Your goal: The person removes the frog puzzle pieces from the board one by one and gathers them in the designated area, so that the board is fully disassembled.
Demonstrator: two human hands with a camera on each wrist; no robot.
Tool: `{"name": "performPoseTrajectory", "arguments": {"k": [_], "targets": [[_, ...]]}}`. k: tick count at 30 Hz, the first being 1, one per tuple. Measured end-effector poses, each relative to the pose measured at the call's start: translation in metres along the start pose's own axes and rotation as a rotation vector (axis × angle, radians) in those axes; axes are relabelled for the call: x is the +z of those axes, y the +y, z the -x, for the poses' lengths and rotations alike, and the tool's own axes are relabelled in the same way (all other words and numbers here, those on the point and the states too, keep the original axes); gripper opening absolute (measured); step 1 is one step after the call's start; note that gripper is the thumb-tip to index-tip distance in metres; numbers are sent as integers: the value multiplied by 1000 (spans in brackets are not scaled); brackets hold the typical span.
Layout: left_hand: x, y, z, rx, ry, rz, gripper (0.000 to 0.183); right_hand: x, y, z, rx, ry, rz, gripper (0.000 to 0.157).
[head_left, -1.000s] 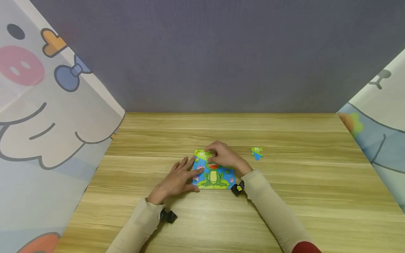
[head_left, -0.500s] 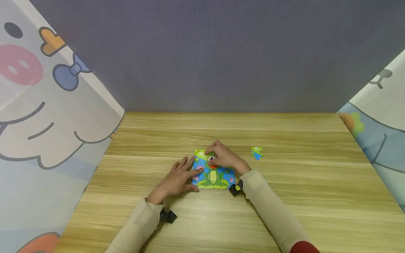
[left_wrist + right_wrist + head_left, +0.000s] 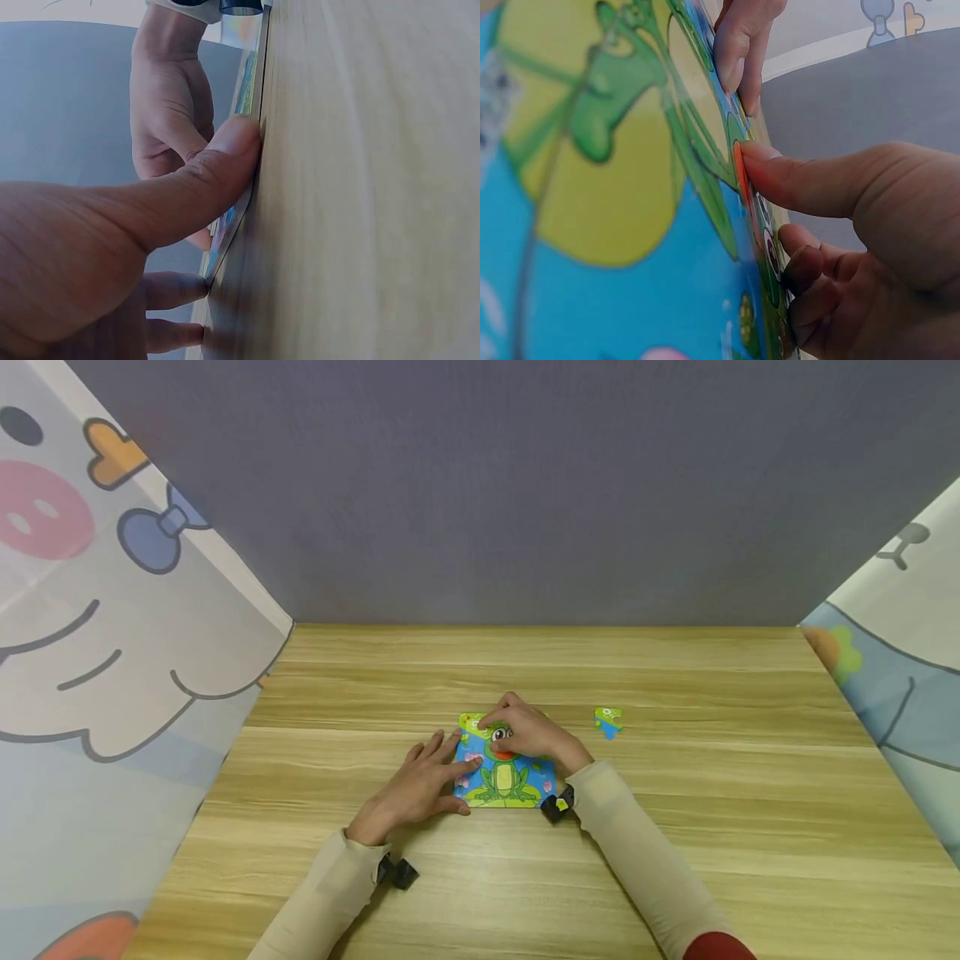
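Observation:
A frog jigsaw puzzle (image 3: pixel 506 781) lies on the wooden table in front of me. My left hand (image 3: pixel 423 781) rests along its left side, fingers extended, thumb at the near left corner. In the left wrist view the left thumb (image 3: pixel 232 139) lies at the puzzle's edge. My right hand (image 3: pixel 528 731) is over the frog's head, thumb and curled fingers around the puzzle piece with the eye (image 3: pixel 500 735). The right wrist view has the right thumb (image 3: pixel 769 161) on the red mouth and the other fingertips near the eyes. The hand covers the puzzle's upper right part.
One loose green and blue puzzle piece (image 3: pixel 608 722) lies on the table (image 3: pixel 720 735) right of the puzzle. A dark grey panel (image 3: pixel 525 493) stands behind the table, with cartoon-printed walls (image 3: pixel 150 643) at the sides.
The right fingers have shifted slightly left over the frog's head, and the eye, hidden at first, now shows between them. The left hand keeps its place; the loose piece stays put.

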State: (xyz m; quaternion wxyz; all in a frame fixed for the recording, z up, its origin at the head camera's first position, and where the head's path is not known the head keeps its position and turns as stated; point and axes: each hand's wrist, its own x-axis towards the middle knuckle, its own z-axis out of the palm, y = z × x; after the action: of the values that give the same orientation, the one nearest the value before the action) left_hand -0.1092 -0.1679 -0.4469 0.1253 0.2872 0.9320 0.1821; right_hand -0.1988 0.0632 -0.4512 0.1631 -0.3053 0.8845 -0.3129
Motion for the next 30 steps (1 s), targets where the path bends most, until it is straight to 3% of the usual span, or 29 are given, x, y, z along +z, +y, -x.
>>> {"name": "performPoseTrajectory", "arguments": {"k": [20,30], "targets": [[0,-1,1,1,-4,4,72,-4,-2,-4,24,-43,18,27],[0,-1,1,10,1,0,72,-5,4,-3,37,7,-36,41]]}}
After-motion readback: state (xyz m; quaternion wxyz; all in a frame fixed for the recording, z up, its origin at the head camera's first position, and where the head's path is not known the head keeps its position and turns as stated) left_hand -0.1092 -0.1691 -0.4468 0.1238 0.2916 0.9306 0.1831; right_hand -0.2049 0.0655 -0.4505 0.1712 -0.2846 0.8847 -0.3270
